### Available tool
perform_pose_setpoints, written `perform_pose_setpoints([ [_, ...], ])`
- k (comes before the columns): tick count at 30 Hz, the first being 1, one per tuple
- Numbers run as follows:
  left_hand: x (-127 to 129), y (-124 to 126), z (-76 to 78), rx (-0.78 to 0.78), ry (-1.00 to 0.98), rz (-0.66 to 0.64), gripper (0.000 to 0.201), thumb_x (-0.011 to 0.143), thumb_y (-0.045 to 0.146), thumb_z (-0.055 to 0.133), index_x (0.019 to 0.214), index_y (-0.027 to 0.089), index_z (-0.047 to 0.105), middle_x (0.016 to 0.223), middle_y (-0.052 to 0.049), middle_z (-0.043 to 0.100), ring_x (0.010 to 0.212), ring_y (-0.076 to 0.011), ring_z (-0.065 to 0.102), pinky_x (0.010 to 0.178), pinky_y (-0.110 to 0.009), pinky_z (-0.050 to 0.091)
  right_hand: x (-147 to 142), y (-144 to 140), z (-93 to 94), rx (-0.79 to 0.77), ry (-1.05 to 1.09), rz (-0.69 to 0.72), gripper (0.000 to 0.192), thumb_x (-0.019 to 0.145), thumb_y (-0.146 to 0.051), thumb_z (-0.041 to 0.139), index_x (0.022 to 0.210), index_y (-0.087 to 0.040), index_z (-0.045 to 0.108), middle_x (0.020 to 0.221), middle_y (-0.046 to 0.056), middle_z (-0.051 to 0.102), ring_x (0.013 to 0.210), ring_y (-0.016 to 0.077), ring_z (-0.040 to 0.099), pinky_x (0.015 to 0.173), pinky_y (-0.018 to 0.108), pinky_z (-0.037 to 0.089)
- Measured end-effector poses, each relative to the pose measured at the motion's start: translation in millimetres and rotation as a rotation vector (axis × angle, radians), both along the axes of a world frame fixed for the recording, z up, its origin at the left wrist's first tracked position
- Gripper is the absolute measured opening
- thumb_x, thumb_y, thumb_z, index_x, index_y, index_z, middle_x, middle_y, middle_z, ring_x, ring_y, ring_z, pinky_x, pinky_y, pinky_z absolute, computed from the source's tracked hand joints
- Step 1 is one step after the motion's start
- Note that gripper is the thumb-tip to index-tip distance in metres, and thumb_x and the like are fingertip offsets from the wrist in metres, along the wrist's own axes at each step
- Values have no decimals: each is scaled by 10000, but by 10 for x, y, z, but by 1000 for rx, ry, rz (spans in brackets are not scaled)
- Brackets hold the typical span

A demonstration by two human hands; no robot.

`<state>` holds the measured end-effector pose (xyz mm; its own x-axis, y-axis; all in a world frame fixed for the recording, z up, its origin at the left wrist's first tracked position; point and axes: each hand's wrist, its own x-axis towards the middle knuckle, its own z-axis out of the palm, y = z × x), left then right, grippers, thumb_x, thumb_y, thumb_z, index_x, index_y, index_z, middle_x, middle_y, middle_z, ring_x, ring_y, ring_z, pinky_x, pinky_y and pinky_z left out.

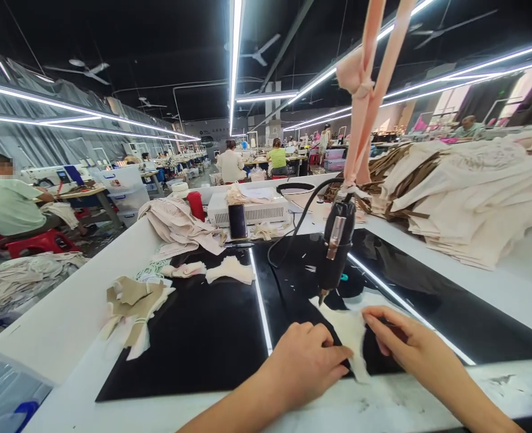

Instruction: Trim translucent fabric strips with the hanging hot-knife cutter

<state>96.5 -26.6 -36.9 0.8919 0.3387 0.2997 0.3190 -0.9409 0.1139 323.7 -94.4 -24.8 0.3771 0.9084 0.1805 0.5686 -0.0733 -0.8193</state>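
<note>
My left hand (pixel 304 364) and my right hand (pixel 408 343) both pinch a small white fabric piece (pixel 349 328) lying on the glossy black work surface (pixel 212 337). The left fingers hold its left edge, the right fingers its right edge. Just above the piece hangs a black hand-held cutting tool (pixel 336 243), tip down near the fabric, suspended from a pink fabric strap (pixel 365 90) with a black cord trailing behind it.
Small cut fabric pieces (pixel 230 270) and a tied tan-and-white bundle (pixel 133 304) lie on the left. A white box (pixel 248 210), a dark phone (pixel 238 221) and a red cylinder (pixel 196 205) stand behind. A large cream fabric stack (pixel 464 192) fills the right. Other workers sit at distant tables.
</note>
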Motion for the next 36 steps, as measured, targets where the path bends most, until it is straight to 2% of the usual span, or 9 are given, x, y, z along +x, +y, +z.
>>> perform_pose_setpoints([
  [4, 7, 12, -30, -20, -25, 1, 281, 1047, 443, 615, 1278, 300, 687, 1046, -22, 679, 874, -201, 643, 722, -333, 483, 14, 153, 196, -8, 185, -41, 545, 790, -714, 662, 1020, -222, 717, 625, 27, 739, 357, 161, 544, 427, 321, 499],
  [8, 28, 24, -17, -51, -25, 20, 289, 1035, 445, 633, 1267, 291, 710, 1060, -25, 686, 891, -202, 662, 726, -342, 504, -4, 292, 365, 170, 351, -86, 484, 743, -683, 758, 926, -237, 720, 913, 101, 822, 753, 296, 793, 678, 399, 674],
  [13, 37, 40, 10, -204, -41, 14, 332, 1022, 426, 657, 1316, 279, 706, 1109, -59, 694, 978, -232, 681, 846, -367, 542, -54, 380, 539, 385, 426, -104, 379, 853, -623, 746, 990, -271, 723, 1097, 104, 781, 1022, 296, 759, 1028, 439, 605],
  [16, 8, 53, 29, -338, -95, -1, 367, 1012, 356, 675, 1367, 264, 687, 1139, -89, 696, 1040, -266, 673, 942, -420, 532, -125, 318, 653, 507, 459, -75, 340, 884, -606, 724, 962, -277, 695, 1045, 60, 759, 1010, 269, 734, 1009, 461, 597],
  [19, -27, 94, 39, -480, -179, -33, 337, 1005, 255, 653, 1336, 238, 715, 1103, -85, 713, 1055, -262, 671, 980, -420, 518, -255, 149, 721, 522, 435, -25, 335, 971, -591, 618, 923, -263, 672, 916, 34, 701, 850, 204, 694, 850, 356, 600],
  [24, -68, 192, 87, -821, -353, 18, 349, 1065, 244, 437, 1214, 158, 741, 1043, -87, 748, 958, -200, 705, 924, -359, 551, -564, -200, 586, 466, 389, 53, 437, 1006, -592, 552, 798, -224, 666, 741, 32, 615, 713, 186, 580, 655, 293, 503],
  [29, -207, 167, 236, -1188, -401, 79, 657, 1101, 563, 252, 1208, 87, 692, 1038, -143, 753, 911, -192, 729, 825, -333, 583, -795, -353, 296, 303, 420, 199, 435, 1044, -588, 485, 871, -232, 667, 731, 17, 617, 715, 184, 558, 682, 290, 463],
  [32, -333, 78, 331, -1514, -441, 99, 690, 933, 772, 537, 1056, 121, 729, 939, -87, 723, 855, -168, 682, 810, -303, 538, -926, -347, 210, 269, 377, 233, 452, 1038, -593, 493, 841, -231, 678, 729, 19, 625, 727, 191, 571, 706, 295, 469],
  [36, -500, -19, 394, -1633, -469, 132, 554, 686, 608, 903, 921, 134, 739, 818, -16, 674, 706, -104, 536, 703, -246, 420, -1083, -314, 170, 181, 412, 292, 430, 1003, -589, 567, 794, -231, 681, 759, 18, 640, 735, 179, 596, 709, 281, 510],
])
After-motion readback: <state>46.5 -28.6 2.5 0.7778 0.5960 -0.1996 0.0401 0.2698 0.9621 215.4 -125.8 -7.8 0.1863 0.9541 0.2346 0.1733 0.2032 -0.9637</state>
